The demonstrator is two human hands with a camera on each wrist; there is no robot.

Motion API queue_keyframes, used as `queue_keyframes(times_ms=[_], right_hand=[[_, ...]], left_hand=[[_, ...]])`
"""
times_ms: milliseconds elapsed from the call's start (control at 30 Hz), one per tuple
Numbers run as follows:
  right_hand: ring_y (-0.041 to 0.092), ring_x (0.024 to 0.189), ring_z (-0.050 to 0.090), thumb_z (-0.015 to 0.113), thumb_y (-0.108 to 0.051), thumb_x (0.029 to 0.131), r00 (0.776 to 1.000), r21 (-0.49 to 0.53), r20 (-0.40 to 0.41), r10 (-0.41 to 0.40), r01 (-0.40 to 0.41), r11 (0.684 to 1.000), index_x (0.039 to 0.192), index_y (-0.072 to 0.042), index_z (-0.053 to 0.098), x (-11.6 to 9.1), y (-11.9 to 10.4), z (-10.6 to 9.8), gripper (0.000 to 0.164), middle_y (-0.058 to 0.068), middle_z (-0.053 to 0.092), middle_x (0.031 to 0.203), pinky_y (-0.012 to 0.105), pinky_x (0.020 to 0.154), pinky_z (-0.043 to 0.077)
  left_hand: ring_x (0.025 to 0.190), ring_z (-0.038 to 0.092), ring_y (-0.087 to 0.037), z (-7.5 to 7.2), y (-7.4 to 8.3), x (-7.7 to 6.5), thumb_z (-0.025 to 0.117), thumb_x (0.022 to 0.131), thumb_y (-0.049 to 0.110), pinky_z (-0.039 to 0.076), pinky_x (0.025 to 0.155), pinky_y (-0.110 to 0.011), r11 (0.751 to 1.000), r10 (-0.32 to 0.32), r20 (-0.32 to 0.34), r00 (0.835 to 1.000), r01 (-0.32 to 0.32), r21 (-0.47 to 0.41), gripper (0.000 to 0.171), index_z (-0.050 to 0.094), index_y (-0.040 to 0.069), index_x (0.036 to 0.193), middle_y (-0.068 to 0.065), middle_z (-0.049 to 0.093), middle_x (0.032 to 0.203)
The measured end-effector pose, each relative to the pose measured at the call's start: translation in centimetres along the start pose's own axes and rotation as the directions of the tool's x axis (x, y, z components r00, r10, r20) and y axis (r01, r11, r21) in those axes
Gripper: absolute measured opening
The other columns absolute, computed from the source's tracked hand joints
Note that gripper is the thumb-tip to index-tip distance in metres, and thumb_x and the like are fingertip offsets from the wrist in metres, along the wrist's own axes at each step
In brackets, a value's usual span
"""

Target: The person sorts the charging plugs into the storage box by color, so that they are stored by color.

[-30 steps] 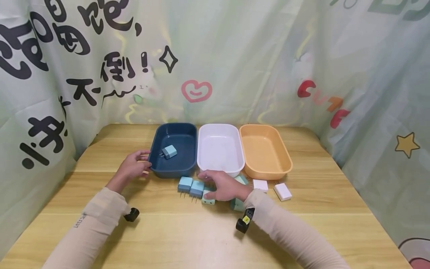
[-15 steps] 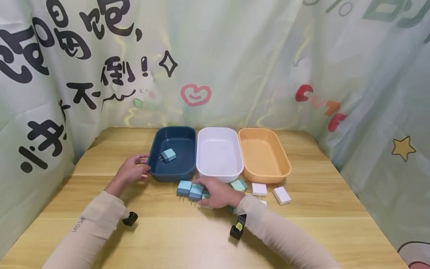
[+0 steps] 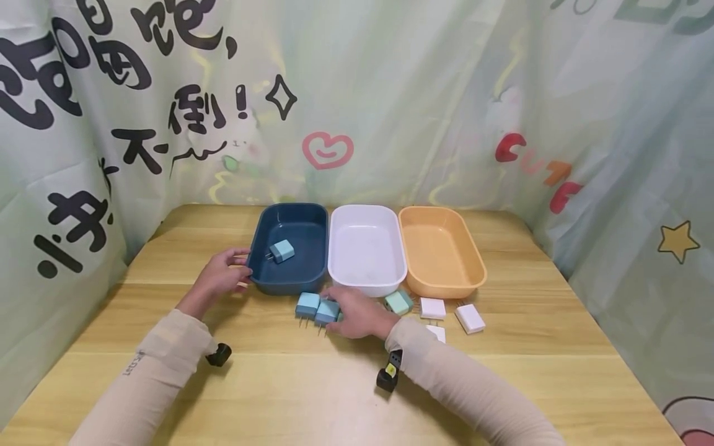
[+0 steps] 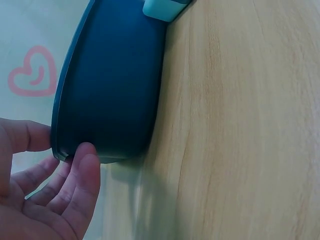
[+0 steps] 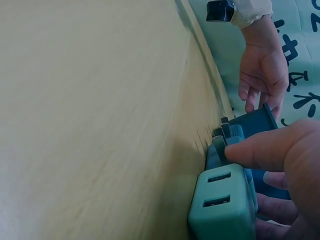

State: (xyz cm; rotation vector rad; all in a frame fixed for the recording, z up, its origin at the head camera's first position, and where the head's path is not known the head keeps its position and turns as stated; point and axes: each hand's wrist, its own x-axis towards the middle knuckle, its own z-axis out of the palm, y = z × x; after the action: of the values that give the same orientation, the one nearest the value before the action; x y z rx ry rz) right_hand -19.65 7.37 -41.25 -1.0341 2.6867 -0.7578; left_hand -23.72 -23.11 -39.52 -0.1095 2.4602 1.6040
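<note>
In the head view, my left hand (image 3: 222,274) is at the left side of the dark blue tray (image 3: 289,286), fingertips touching its rim and outer wall. My right hand (image 3: 361,314) reaches over the row of plug chargers in front of the trays. Its thumb and fingers straddle a blue charger (image 3: 326,313), the thumb tip right at the prongs in the right wrist view. Against it on the left lies another blue charger (image 3: 307,305). A green charger (image 5: 222,202) with two ports lies under this hand, mostly hidden from the head. One light blue charger (image 3: 282,250) lies inside the dark blue tray.
A white tray (image 3: 368,288) and an orange tray (image 3: 446,288) stand side by side right of the dark blue one. Right of my hand lie a green charger (image 3: 398,303) and white chargers (image 3: 432,308). A printed curtain (image 3: 390,93) hangs behind the wooden table (image 3: 312,396).
My right hand has shifted left and lower, from over the green charger to the blue charger beside it. The left hand stays at the dark blue tray.
</note>
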Motion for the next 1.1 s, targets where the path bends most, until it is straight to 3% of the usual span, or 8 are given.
queue_keyframes(times_ms=[200,833,1100], right_hand=[[0.012,0.095,0.057,0.081,-0.016,0.077,1.000,0.015,-0.012,-0.015,0.015,1.000,0.128,-0.004,0.056,-0.2,-0.3,-0.3,0.059,0.007,0.063,0.114,0.025,0.085,0.048],[0.010,0.089,0.059,0.082,-0.016,0.077,0.995,0.104,-0.033,-0.090,0.093,0.990,0.126,-0.002,0.056,-0.2,-0.6,-1.4,0.057,0.007,0.065,0.112,0.024,0.079,0.050],[0.013,0.086,0.064,0.081,-0.011,0.078,0.998,0.191,-0.033,-0.060,0.065,0.979,0.128,0.001,0.056,0.1,-1.0,-2.2,0.057,0.010,0.064,0.114,0.027,0.077,0.055]], left_hand=[[0.091,0.063,-0.030,0.0,-0.2,0.1,0.052,0.095,0.001,0.057,0.073,-0.037,1.000,0.005,0.002,1.000,-0.005,0.005,0.054,0.036,0.003,0.146,-0.025,0.043,0.134],[0.091,0.063,-0.030,0.0,0.0,0.3,0.053,0.094,0.000,0.057,0.070,-0.035,1.000,-0.006,-0.002,1.000,0.006,0.013,0.055,0.037,0.004,0.146,-0.024,0.043,0.133],[0.090,0.063,-0.030,0.0,-0.1,0.2,0.053,0.094,-0.001,0.057,0.070,-0.036,1.000,0.006,0.001,1.000,-0.006,0.009,0.056,0.036,0.002,0.147,-0.026,0.042,0.134]])
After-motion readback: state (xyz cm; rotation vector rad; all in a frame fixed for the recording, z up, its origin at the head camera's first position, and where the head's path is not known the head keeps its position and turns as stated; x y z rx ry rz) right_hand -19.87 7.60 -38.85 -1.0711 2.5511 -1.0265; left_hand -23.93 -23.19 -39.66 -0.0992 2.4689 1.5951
